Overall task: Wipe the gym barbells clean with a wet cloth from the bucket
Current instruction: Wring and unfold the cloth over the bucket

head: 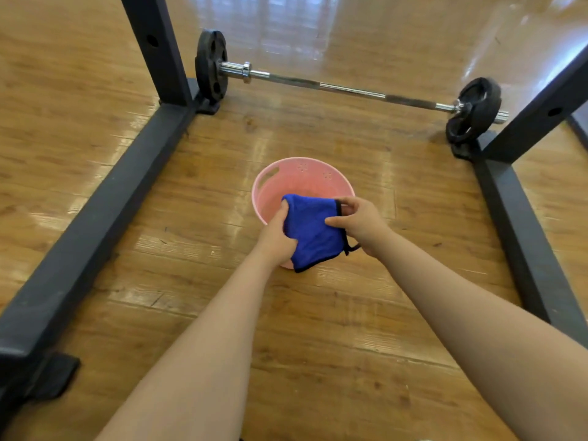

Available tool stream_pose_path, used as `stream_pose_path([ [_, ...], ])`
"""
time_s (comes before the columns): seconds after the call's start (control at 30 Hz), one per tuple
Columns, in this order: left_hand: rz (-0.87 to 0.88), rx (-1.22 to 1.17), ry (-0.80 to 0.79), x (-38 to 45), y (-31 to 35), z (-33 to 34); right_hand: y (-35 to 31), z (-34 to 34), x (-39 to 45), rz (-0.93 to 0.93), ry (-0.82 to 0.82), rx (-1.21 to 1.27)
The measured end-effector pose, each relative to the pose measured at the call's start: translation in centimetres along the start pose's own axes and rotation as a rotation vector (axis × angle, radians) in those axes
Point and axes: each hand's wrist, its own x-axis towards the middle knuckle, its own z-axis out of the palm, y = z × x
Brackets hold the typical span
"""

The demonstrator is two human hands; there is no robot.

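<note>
Both arms out, left hand & right hand clenched.

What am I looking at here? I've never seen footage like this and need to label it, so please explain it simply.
There is no machine. A person wears a camera on the head, looking down at their own bare arms. The left hand and right hand both grip a blue cloth over a pink bucket standing on the wooden floor. Beyond it a barbell lies on the floor between the posts of a black rack.
</note>
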Motion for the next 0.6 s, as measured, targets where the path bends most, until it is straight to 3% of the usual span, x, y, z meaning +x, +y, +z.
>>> stream_pose_path([
  [0.17, -0.003, 0.052, 0.014, 1.8, -1.4, 0.5, 2.1, 0.9, 1.3, -0.027, 0.058, -0.132],
  [0.3, 0.034, -0.062, 0.158, 2.0, -2.3, 0.4, 2.7, 1.2, 2.2, -0.007, 0.094, -0.128],
  [0.47, 0.057, 0.070, 0.325, 1.5, -2.3, 1.2, 3.3, 1.3, 2.4, -0.045, 0.142, -0.191],
  [0.6, 0.125, 0.250, 0.292, 0.7, -2.7, 1.4, 3.3, 1.4, 1.4, -0.132, 0.153, -0.383],
])
